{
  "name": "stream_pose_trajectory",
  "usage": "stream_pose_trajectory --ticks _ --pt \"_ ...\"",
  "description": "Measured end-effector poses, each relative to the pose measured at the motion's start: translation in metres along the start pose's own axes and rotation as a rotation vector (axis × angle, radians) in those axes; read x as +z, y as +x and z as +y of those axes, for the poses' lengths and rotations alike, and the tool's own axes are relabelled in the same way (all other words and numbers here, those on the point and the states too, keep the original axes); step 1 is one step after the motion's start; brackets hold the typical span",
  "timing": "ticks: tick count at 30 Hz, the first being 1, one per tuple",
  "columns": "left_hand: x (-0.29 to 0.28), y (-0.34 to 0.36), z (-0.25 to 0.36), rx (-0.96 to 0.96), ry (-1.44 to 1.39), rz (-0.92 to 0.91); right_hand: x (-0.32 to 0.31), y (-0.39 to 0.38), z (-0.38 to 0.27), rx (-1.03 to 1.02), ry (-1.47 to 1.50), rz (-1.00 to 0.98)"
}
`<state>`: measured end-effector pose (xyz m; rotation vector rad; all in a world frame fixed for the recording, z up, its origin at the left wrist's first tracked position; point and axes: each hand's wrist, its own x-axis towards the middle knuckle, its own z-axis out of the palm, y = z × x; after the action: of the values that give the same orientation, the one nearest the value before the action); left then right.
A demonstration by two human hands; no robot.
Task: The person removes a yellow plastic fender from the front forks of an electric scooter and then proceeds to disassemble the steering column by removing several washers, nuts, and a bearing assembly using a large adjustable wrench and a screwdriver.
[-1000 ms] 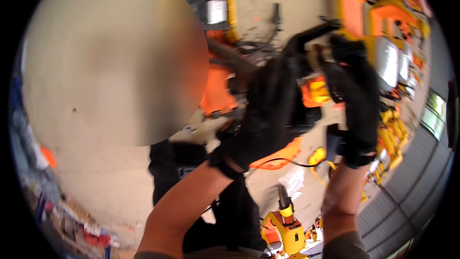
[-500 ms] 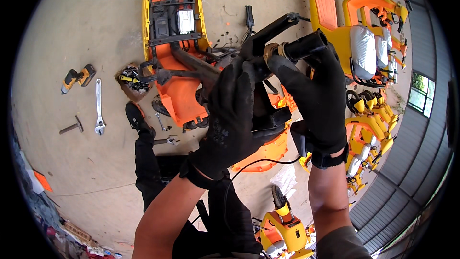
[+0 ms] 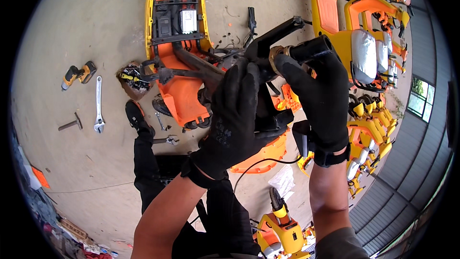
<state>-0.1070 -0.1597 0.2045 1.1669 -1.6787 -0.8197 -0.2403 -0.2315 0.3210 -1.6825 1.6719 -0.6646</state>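
1. Ring [image 3: 273,61], brass-coloured, appears to sit around the black tube [image 3: 311,49], at that tube's lower-left end, where it meets the black frame [image 3: 274,37].
2. Tube's long axis slants up and rightward from the ring, its open end farthest from the left hand [image 3: 231,122].
3. Right hand [image 3: 320,93], black-gloved, is nearer: its thumb presses the ring's lower right side, and its fingers curl behind the tube, so the grip looks pinched on the ring, though the far side is hidden.
4. Left hand lies below and left of the tube, fingers together against the frame; whether its grip closes on anything I cannot tell.
5. Well left of the tube, a cordless drill [image 3: 74,76], adjustable wrench [image 3: 98,103] and hammer [image 3: 73,123] lie on the floor [image 3: 110,163].
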Motion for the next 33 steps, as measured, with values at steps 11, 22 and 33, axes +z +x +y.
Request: stream_pose_trajectory --ticks 11,22,33 --pt "-0.004 0.000 0.003 -0.028 0.014 -0.050 0.001 -0.001 0.000 0.058 -0.044 0.008" --pt "-0.001 -0.001 0.000 -0.013 0.001 -0.040 -0.005 -0.003 0.004 0.072 -0.018 0.000" --pt "-0.002 -0.001 0.002 0.021 0.011 -0.011 -0.022 -0.005 -0.009 0.140 -0.066 -0.044"
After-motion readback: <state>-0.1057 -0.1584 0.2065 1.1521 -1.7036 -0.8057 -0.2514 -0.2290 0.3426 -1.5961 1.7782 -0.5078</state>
